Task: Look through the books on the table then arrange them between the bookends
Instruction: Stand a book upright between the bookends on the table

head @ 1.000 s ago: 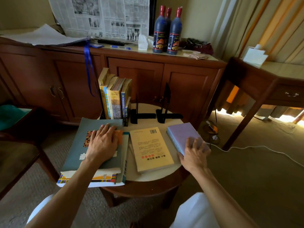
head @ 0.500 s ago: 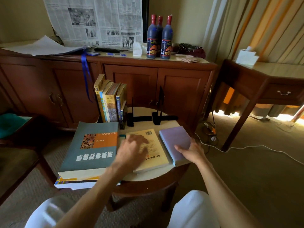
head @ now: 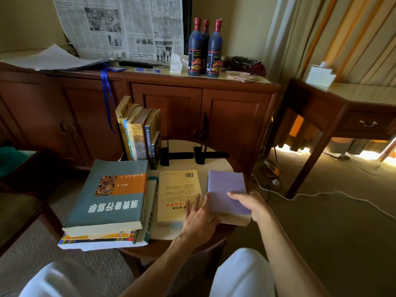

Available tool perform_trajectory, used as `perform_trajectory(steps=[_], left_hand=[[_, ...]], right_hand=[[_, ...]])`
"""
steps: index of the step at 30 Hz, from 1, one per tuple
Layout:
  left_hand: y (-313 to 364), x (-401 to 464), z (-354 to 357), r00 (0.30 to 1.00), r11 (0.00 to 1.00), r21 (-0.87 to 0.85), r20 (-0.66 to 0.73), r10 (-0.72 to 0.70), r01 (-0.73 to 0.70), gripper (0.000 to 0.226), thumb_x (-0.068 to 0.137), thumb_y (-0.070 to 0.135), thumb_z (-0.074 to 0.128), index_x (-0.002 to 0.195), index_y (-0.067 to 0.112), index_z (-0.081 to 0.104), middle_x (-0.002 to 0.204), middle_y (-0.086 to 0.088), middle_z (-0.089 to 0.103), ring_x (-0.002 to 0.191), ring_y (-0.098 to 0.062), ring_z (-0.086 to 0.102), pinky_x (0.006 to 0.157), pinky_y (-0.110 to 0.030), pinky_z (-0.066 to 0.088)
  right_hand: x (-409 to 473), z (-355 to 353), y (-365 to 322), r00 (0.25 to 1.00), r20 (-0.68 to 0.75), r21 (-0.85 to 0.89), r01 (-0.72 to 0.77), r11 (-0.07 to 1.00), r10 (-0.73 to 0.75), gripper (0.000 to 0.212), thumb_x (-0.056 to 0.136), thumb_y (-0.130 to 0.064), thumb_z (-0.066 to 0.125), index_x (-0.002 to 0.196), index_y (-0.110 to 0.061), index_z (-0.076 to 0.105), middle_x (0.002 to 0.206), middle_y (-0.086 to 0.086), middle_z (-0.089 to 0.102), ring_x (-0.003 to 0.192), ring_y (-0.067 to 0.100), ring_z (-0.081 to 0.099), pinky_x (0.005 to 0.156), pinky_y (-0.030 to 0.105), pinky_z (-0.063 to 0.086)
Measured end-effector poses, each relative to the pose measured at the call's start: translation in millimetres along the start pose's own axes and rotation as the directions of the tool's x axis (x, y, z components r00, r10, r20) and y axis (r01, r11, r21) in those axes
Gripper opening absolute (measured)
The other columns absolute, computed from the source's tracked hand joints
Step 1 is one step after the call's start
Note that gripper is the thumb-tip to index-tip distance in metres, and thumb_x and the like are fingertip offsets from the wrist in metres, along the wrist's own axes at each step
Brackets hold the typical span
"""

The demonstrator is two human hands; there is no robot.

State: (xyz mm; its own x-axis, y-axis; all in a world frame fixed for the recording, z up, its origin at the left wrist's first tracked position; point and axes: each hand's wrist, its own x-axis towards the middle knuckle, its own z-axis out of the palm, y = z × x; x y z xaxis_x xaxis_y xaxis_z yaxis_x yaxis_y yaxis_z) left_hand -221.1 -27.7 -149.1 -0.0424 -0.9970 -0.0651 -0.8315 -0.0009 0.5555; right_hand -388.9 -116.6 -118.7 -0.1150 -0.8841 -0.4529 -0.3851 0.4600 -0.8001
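A purple book (head: 225, 189) lies at the right edge of the small round table (head: 218, 161). My right hand (head: 252, 204) grips its near right corner, fingers on the cover. My left hand (head: 199, 219) rests with spread fingers against the book's left edge, over the near part of a cream book (head: 177, 189) lying flat. A large grey-green book (head: 113, 194) tops a stack at the left. Several books (head: 137, 133) stand upright at the back left. Two black bookends (head: 190, 154) stand beside them with nothing between.
A wooden cabinet (head: 171, 103) behind the table carries three dark bottles (head: 205, 48), a newspaper and papers. A wooden desk (head: 342, 112) stands at the right, with a white cable (head: 321, 194) on the carpet. A dark chair (head: 17, 189) is at the left.
My left hand left the grey-green book and crossed right over the cream book to the purple book's edge. My right hand shifted its hold on the purple book's near corner.
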Motion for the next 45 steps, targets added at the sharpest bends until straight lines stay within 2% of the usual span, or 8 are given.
perform_trajectory(steps=[9, 15, 18, 21, 30, 34, 39, 45], left_hand=[[68, -13, -43, 0.971, 0.742, -0.626, -0.176, 0.165, -0.239, 0.085, 0.089, 0.033, 0.066, 0.155, 0.049, 0.015, 0.132, 0.006, 0.056, 0.106, -0.007, 0.064, 0.079, -0.01, 0.053], [77, -18, -99, 0.927, 0.407, -0.843, -0.375, 0.027, -0.352, 0.075, 0.09, 0.024, 0.075, 0.151, 0.034, 0.035, 0.124, 0.042, 0.053, 0.117, 0.001, 0.062, 0.088, -0.025, 0.058], [68, -11, -138, 0.966, 0.339, -0.928, -0.213, -0.149, -0.153, 0.101, 0.075, 0.053, 0.077, 0.155, 0.03, 0.021, 0.141, 0.013, 0.052, 0.104, -0.016, 0.07, 0.074, -0.045, 0.064], [48, -7, -171, 0.985, 0.439, -0.897, -0.032, -0.169, 0.047, 0.125, 0.066, 0.071, 0.075, 0.156, 0.041, -0.006, 0.14, -0.008, 0.053, 0.093, -0.033, 0.074, 0.063, -0.046, 0.063], [-17, -11, -178, 0.845, 0.531, -0.847, -0.285, -0.453, -0.001, 0.05, 0.076, 0.016, 0.08, 0.116, 0.019, 0.05, 0.102, -0.013, 0.065, 0.085, -0.027, 0.067, 0.066, -0.047, 0.061], [-9, -19, -169, 0.786, 0.764, -0.626, -0.547, -0.289, -0.155, 0.05, 0.077, 0.02, 0.084, 0.113, 0.027, 0.051, 0.094, 0.009, 0.064, 0.081, -0.004, 0.064, 0.072, -0.027, 0.055], [-11, -24, -172, 0.954, 0.716, -0.634, -0.238, 0.18, -0.293, 0.043, 0.094, 0.051, 0.064, 0.133, 0.041, 0.05, 0.132, 0.0, 0.064, 0.117, -0.02, 0.066, 0.095, -0.044, 0.057], [-51, -18, -188, 0.965, 0.67, -0.715, -0.264, 0.006, -0.2, 0.054, 0.101, 0.038, 0.053, 0.15, 0.019, 0.04, 0.141, -0.001, 0.058, 0.12, -0.011, 0.062, 0.103, -0.036, 0.05]], right_hand=[[-20, -19, -16, 0.973, 0.153, 0.396, 0.099, 0.913, -0.172, 0.076, 0.073, -0.061, 0.079, 0.124, -0.005, 0.067, 0.116, 0.017, 0.072, 0.108, 0.034, 0.069, 0.101, 0.052, 0.051], [-53, -7, -45, 0.91, 0.291, 0.711, 0.002, 0.704, -0.297, 0.045, 0.107, -0.043, 0.036, 0.136, -0.019, 0.059, 0.136, 0.014, 0.062, 0.125, 0.029, 0.06, 0.101, 0.044, 0.052], [-73, 7, -54, 0.874, 0.295, 0.722, 0.061, 0.69, -0.385, 0.036, 0.109, -0.032, 0.033, 0.124, -0.02, 0.064, 0.116, 0.008, 0.074, 0.105, 0.019, 0.072, 0.081, 0.035, 0.058], [-84, 16, -63, 0.872, 0.334, 0.67, 0.047, 0.741, -0.357, 0.025, 0.103, -0.023, 0.046, 0.102, -0.007, 0.066, 0.078, 0.009, 0.076, 0.069, 0.016, 0.075, 0.068, 0.035, 0.055], [-99, 43, -101, 0.808, 0.314, -0.224, 0.573, 0.788, -0.498, 0.072, 0.073, -0.061, 0.079, 0.13, -0.022, 0.059, 0.13, -0.011, 0.059, 0.119, 0.011, 0.057, 0.095, 0.031, 0.049], [-126, 67, -108, 0.698, 0.584, -0.236, 0.634, 0.737, -0.414, 0.092, 0.065, -0.048, 0.088, 0.142, -0.027, 0.043, 0.127, -0.008, 0.063, 0.111, 0.011, 0.064, 0.093, 0.033, 0.054], [-117, 84, -100, 0.736, 0.208, -0.103, 0.671, 0.734, -0.644, 0.04, 0.079, -0.021, 0.08, 0.114, -0.028, 0.061, 0.096, -0.009, 0.071, 0.084, 0.007, 0.069, 0.061, 0.016, 0.053], [-96, 59, -88, 0.868, 0.111, 0.3, 0.436, 0.849, -0.485, 0.043, 0.067, -0.006, 0.084, 0.104, -0.022, 0.067, 0.098, 0.003, 0.073, 0.096, 0.027, 0.067, 0.07, 0.036, 0.053]])
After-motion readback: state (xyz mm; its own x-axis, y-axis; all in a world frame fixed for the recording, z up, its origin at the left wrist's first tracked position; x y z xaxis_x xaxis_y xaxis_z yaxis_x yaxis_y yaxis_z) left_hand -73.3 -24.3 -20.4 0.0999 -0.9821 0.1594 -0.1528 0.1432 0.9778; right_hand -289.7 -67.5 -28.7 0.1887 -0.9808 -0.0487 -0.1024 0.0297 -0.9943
